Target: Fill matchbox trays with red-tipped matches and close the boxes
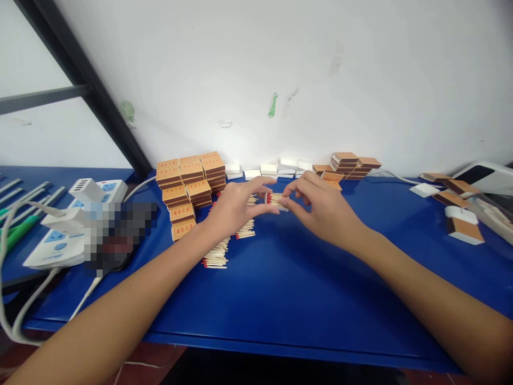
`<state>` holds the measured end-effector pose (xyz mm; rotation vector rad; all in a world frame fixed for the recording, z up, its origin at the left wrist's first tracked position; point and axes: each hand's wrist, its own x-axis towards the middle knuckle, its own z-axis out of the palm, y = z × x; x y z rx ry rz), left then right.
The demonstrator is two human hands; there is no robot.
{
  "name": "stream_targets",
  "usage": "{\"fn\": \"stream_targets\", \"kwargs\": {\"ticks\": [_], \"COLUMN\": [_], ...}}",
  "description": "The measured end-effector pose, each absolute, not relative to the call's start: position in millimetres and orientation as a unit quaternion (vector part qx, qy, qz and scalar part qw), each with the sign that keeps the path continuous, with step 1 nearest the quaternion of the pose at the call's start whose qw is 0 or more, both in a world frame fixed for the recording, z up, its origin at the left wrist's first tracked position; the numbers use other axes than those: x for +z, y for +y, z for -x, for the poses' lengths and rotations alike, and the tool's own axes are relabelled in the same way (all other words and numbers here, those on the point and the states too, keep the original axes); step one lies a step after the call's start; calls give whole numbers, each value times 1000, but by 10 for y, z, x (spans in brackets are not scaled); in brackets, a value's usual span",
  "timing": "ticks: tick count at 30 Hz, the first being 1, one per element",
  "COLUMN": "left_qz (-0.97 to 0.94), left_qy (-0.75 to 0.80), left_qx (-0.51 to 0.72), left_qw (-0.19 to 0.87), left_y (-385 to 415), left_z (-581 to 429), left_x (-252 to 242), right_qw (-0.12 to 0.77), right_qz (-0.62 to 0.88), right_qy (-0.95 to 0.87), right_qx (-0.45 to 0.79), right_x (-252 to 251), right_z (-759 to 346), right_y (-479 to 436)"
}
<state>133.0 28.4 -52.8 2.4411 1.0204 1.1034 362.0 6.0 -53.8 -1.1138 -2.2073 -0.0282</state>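
Standing here, I see both hands up over the blue bench (pixel 304 305), meeting at a small white match tray (pixel 265 198) filled with red-tipped matches (pixel 274 199). Tray is raised off the bench, red heads toward the left side. Right hand (pixel 326 214): thumb and fingertips pinching the tray's right end. Left hand (pixel 236 206): thumb along the tray's near left side, index finger curved above; can't tell if those fingers are pressed on it. More loose matches (pixel 216 258) in piles on the bench, partly behind the left hand and forearm. Stacked orange printed matchboxes (pixel 191 170) just beyond, left, near the wall (pixel 360 80). White trays (pixel 269 169) along the wall, middle; brown-sided box sleeves (pixel 355 164) stacked right of them. Far right, a few scattered boxes (pixel 465 230), one with a white rounded item (pixel 460 214) just behind it. Far left, white power strip (pixel 56 251) with plugged adapters (pixel 86 190), next to a dark pixelated device (pixel 124 243), cable attached
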Motion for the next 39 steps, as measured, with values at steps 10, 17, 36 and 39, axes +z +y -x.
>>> {"fn": "stream_targets", "kwargs": {"ticks": [10, 17, 36, 39], "left_qz": [-844, -845, -836, -836], "left_qy": [350, 343, 372, 375], "left_qx": [379, 386, 398, 395], "left_qw": [143, 140, 63, 62], "left_y": [291, 292, 386, 391], "left_z": [-1333, -1325, -1276, -1275], "left_x": [-526, -511, -587, -589], "right_qw": [325, 359, 238, 233], "right_qz": [417, 390, 328, 333], "right_qy": [-849, -848, -909, -906], "right_qx": [1, -13, 97, 114], "right_x": [-558, -531, -876, -876], "right_z": [-3627, -3614, -3203, -3188], "right_y": [63, 54, -158, -157]}}
